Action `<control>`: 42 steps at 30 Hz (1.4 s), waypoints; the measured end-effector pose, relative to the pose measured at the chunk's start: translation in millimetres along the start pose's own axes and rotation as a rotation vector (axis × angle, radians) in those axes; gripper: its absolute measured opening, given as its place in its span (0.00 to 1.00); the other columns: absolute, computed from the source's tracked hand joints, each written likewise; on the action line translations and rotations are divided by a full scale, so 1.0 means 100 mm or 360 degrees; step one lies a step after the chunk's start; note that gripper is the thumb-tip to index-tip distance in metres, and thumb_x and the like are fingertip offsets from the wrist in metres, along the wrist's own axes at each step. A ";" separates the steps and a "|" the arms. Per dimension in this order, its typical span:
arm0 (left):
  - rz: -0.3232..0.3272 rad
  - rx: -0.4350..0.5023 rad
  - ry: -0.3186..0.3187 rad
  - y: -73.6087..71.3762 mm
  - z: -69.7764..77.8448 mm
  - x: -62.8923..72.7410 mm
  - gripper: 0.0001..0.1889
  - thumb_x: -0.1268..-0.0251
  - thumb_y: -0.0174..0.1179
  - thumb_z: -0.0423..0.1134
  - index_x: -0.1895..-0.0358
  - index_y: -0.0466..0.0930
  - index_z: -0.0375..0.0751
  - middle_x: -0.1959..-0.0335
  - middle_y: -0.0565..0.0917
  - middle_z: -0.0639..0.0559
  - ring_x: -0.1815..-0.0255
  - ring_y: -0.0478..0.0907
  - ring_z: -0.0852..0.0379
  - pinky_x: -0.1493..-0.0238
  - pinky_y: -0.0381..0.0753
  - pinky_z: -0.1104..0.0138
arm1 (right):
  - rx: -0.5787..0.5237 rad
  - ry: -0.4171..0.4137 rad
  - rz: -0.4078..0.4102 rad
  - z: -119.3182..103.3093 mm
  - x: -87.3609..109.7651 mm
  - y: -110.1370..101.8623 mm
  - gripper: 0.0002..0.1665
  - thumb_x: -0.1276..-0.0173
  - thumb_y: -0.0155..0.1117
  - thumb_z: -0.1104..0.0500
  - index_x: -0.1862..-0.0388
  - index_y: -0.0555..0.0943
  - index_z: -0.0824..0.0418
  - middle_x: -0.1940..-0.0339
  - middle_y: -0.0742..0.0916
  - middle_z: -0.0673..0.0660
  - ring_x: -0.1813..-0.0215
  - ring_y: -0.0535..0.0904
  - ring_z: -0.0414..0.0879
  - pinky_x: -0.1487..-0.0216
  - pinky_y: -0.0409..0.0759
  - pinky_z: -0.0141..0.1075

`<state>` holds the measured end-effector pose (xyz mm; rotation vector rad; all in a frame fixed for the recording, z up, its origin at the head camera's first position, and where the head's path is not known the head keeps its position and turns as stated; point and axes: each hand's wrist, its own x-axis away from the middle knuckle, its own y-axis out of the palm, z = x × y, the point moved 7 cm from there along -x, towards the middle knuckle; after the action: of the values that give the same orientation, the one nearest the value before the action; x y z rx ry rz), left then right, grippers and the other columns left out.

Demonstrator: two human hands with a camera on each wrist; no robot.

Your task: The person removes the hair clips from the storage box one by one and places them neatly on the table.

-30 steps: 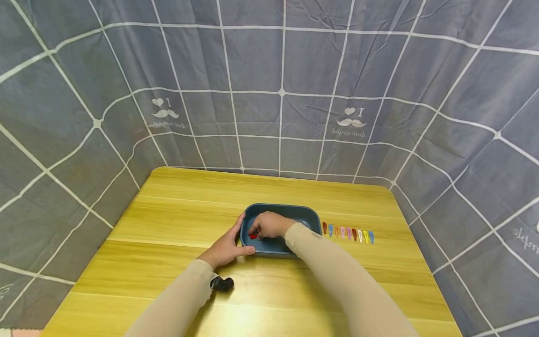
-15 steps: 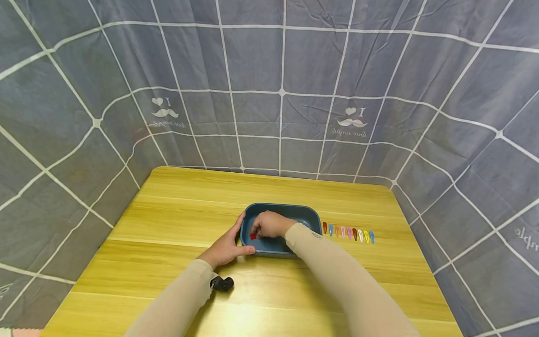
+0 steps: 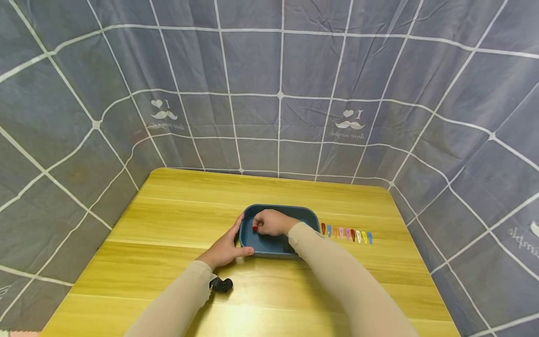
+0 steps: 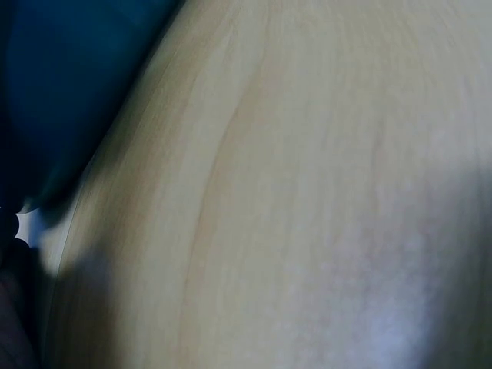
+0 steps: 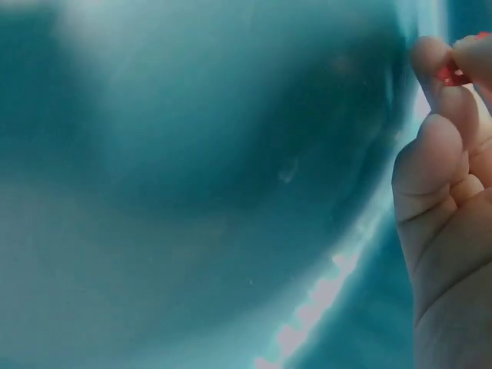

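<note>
A dark blue rectangular basin (image 3: 269, 243) stands on the wooden table. My right hand (image 3: 273, 223) reaches inside it, near its left end, and pinches a small red hair clip (image 5: 453, 76) between thumb and fingertips. In the head view only a bit of the red shows below the fingers. With fingers extended along the basin's left wall and the thumb at its front, my left hand (image 3: 223, 250) rests against the outside corner. The left wrist view has mostly table (image 4: 292, 184) and the basin's side (image 4: 77, 84).
Just right of the basin, several hair clips (image 3: 347, 233) in mixed colours lie in a row. A black wrist device (image 3: 222, 284) sticks out from the left sleeve. Grey curtain (image 3: 261, 112) with white lines surrounds the table (image 3: 181, 206).
My right hand has risen slightly inside the basin, carrying the red hair clip up from near the bottom. The left hand stays at the corner.
</note>
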<state>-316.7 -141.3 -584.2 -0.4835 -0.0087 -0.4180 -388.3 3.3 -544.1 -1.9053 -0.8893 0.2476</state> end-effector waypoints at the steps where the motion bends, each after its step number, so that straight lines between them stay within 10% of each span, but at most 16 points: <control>1: 0.0000 -0.0006 0.0000 0.00 0.00 0.00 0.61 0.36 0.75 0.55 0.14 0.32 0.74 0.11 0.45 0.45 0.12 0.46 0.39 0.16 0.51 0.36 | -0.0002 -0.0003 0.0001 0.01 0.01 -0.01 0.10 0.27 0.65 0.65 0.53 0.90 0.56 0.68 0.87 0.47 0.70 0.76 0.38 0.64 0.76 0.30; 13: 0.0004 -0.0038 -0.0022 0.01 0.00 0.03 0.61 0.36 0.74 0.56 0.14 0.32 0.73 0.11 0.45 0.45 0.12 0.48 0.37 0.18 0.53 0.36 | -0.0080 0.0001 -0.0005 0.07 0.14 -0.13 0.22 0.24 0.58 0.65 0.37 0.88 0.53 0.40 0.90 0.52 0.65 0.77 0.39 0.59 0.75 0.30; 42: 0.0016 -0.0061 -0.0032 0.00 0.01 0.03 0.61 0.36 0.74 0.57 0.13 0.32 0.72 0.11 0.44 0.45 0.12 0.47 0.37 0.18 0.53 0.36 | -0.0328 0.0176 0.0252 0.30 0.37 -0.36 0.18 0.21 0.57 0.60 0.43 0.91 0.56 0.46 0.92 0.53 0.56 0.83 0.42 0.54 0.82 0.36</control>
<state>-313.7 -141.7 -583.4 -0.5250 -0.0177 -0.4042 -394.2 58.3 -521.3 -2.1622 -0.7129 0.1475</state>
